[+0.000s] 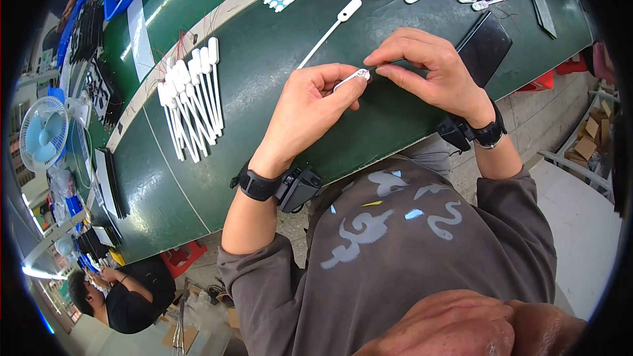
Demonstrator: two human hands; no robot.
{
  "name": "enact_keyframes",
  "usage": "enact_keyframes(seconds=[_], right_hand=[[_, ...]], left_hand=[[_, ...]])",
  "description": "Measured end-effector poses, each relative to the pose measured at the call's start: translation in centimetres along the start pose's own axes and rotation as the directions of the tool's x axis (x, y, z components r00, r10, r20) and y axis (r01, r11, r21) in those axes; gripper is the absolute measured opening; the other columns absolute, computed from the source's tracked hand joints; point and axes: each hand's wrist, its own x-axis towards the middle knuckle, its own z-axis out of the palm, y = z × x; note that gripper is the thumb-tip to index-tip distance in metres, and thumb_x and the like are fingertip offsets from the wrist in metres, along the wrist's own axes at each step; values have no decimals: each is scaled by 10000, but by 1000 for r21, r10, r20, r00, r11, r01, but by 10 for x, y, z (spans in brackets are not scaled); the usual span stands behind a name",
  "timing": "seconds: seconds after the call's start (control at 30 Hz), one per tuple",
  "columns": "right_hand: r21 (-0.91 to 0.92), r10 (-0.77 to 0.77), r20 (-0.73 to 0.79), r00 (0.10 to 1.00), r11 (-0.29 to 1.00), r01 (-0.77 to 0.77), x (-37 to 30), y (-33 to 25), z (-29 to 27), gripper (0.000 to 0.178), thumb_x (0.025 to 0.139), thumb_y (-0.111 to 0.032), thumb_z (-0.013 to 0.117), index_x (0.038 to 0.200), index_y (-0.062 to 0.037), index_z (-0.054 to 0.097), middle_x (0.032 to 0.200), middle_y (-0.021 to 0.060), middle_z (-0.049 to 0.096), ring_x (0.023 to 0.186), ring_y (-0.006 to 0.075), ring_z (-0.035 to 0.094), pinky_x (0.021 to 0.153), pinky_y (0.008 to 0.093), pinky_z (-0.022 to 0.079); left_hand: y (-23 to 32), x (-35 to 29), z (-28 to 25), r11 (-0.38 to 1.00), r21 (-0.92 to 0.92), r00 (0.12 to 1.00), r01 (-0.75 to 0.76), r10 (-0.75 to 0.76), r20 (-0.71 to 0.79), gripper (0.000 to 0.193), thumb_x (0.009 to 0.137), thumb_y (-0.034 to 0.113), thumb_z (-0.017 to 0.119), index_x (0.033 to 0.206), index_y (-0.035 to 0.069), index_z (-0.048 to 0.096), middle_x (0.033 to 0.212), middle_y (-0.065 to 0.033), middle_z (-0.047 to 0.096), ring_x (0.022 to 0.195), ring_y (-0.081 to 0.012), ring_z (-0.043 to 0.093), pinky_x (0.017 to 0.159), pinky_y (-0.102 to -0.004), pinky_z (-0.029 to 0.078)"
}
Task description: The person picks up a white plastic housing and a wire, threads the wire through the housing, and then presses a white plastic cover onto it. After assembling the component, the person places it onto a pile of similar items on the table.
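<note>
Near table edge (pixel 379 157), hands (pixel 307 107), bare tabletop (pixel 379 118) between

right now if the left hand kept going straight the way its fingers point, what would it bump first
Most likely the right hand, close ahead of the left hand and its small white part, though depth is hard to judge.
</note>
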Motion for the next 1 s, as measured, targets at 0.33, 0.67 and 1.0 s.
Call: enact_keyframes(seconds=[0.33,0.67,1.0], right_hand=[[-25,-63,-50,997,998,62,2,5,5,170,818,43,695,964,-41,716,899,36,673,763,126,585,554,235,388],[3,36,-8,999,999,-36,1,-1,2,159,821,44,688,954,-40,704,901,31,664,772,133,590,606,237,433],[8,5,25,1000,1000,-6,2,2,1,151,803,35,695,937,-33,683,896,64,656,841,208,621,722,303,486]], left_hand=[[-1,0,0,999,36,1000,1,-2,26,297,942,256,647,1044,-16,706,749,13,628,681,-34,523,596,-202,397],[-1,0,0,1000,4,1000,3,-3,26,290,938,252,655,1048,-12,707,761,11,638,699,-34,537,607,-203,408],[-6,2,0,999,-52,1000,-2,2,1,250,929,223,667,1024,-5,706,775,14,647,715,-31,554,619,-193,414]])
